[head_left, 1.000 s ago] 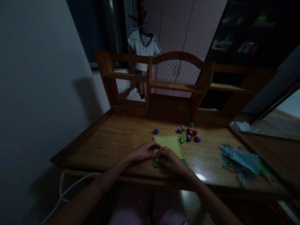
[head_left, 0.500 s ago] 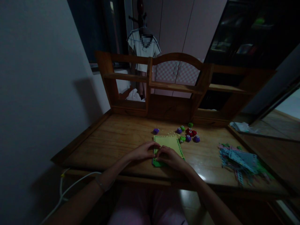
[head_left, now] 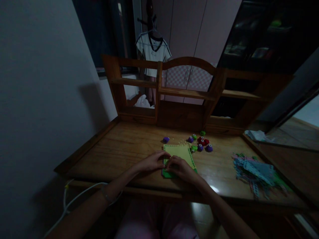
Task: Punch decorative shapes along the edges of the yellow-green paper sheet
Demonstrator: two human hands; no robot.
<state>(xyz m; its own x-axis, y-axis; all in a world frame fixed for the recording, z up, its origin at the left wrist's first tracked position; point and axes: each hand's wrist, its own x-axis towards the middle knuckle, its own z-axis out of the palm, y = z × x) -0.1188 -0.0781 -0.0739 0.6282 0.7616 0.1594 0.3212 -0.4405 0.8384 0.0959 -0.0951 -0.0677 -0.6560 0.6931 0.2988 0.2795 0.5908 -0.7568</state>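
Note:
A yellow panel (head_left: 178, 151) with a row of dark holes along its edges lies on the desk in front of me. Its near end has a green part (head_left: 168, 174). My left hand (head_left: 156, 160) is curved over the panel's left edge, fingers on top and thumb lower down by the rim. Against it, on the near left of the panel, my right hand (head_left: 181, 168) is closed in a pinch. Whatever lies between the right fingertips is too small and dark to make out.
Small purple, green and red pieces with eye-like dots, among them a purple piece (head_left: 165, 139), lie beyond the panel with pale scattered bits (head_left: 183, 142). A pile of blue, green and pink perforated pieces (head_left: 258, 171) is at right. A wooden shelf (head_left: 186, 93) backs the desk.
Both hands stay at the panel's near left with almost no visible movement. The whole view has shifted very slightly.

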